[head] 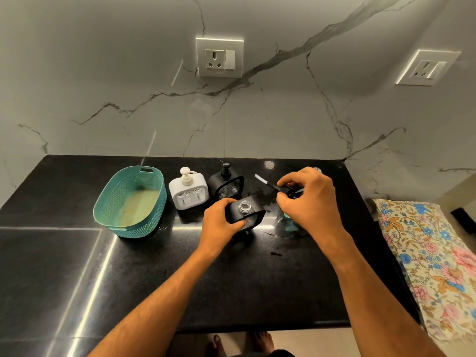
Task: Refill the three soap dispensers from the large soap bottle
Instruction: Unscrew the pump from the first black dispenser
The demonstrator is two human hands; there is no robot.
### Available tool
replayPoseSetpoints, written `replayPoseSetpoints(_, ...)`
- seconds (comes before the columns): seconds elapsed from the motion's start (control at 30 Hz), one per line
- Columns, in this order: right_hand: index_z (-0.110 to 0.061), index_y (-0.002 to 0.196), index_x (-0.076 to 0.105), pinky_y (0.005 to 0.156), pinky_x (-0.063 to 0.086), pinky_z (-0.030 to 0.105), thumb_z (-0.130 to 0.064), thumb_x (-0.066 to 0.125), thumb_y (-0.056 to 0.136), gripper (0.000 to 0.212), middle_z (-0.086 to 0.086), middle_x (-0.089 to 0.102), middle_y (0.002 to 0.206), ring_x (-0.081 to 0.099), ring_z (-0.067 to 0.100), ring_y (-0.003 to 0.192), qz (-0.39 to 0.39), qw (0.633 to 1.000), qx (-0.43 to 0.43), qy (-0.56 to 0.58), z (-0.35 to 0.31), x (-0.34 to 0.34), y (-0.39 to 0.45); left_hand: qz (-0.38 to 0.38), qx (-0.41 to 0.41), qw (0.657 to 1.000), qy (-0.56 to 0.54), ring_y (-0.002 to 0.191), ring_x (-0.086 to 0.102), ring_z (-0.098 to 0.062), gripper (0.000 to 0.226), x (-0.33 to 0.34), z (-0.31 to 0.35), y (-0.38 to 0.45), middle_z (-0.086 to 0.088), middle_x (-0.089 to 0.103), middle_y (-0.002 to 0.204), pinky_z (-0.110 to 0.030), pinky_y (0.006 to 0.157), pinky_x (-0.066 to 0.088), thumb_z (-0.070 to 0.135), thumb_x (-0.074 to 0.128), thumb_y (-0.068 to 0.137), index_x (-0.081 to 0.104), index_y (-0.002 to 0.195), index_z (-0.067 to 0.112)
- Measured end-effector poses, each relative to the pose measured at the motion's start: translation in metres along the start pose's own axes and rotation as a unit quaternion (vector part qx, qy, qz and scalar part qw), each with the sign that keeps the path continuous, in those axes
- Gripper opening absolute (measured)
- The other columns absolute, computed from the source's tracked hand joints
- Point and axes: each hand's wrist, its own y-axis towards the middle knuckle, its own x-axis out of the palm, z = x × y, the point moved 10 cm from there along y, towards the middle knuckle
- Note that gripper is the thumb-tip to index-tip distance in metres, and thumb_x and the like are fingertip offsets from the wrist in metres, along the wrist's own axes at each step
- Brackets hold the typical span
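Three dispensers are seen on the black countertop (77,266), and every place here is counted from the teal basket (130,202) near its left end. Just right of the basket, the white dispenser (188,189) is stood upright with its pump on. Right of that, a little farther back, the black dispenser with its pump on (226,182) is stood just beside it. Farther right and nearer the front edge, the open black dispenser (244,210) is gripped by the left hand (221,222), fingers curled round its body, its clear threaded neck bared. Farther right again, the removed pump head (283,189) is pinched in the right hand (306,199), fingers closed round its black cap, and its white-tipped dip tube (261,179) is pointed back toward the basket side. Beneath that hand, a clear bottle with a teal tint (288,222) is mostly hidden; whether it is the large soap bottle cannot be told. Farthest from the basket, past the counter's right edge, a floral cloth (432,253) is laid. On the marble wall (103,73) behind, two sockets are mounted, one (219,57) above and right of the basket, the other (428,68) far to the right.
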Motion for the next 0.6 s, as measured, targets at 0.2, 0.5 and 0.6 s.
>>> replayPoseSetpoints(0.2,-0.018,0.080,0.071,0.065,0.036,0.008,-0.014,0.081,0.070,0.015,-0.003,0.059,0.088,0.057,0.010,0.069,-0.004,0.999,0.047,-0.021,0.043,0.039,-0.025,0.031,-0.019,0.999,-0.001,0.092,0.064,0.000,0.045,-0.002,-0.002,-0.009,0.015,0.069,0.099,-0.018,0.079,0.050,0.032,0.091,0.069,0.066,0.105,0.025)
replayPoseSetpoints(0.5,-0.016,0.077,0.063,0.072,0.055,0.036,-0.019,0.081,0.069,0.020,-0.003,0.053,0.086,0.058,0.018,0.074,-0.095,0.984,0.137,-0.056,0.096,0.119,-0.085,0.058,-0.064,0.996,0.011,0.089,0.058,0.000,0.047,0.012,-0.014,-0.029,0.015,0.060,0.095,-0.023,0.074,0.047,0.043,0.089,0.071,0.054,0.100,0.029)
replayPoseSetpoints(0.6,-0.017,0.078,0.061,0.076,0.055,0.033,-0.022,0.082,0.071,0.023,-0.004,0.051,0.090,0.058,0.017,0.082,-0.127,0.979,0.147,-0.070,0.102,0.131,-0.097,0.059,-0.065,0.996,0.014,0.089,0.057,0.000,0.047,0.016,-0.015,-0.033,0.015,0.058,0.095,-0.024,0.074,0.046,0.042,0.089,0.072,0.052,0.098,0.029)
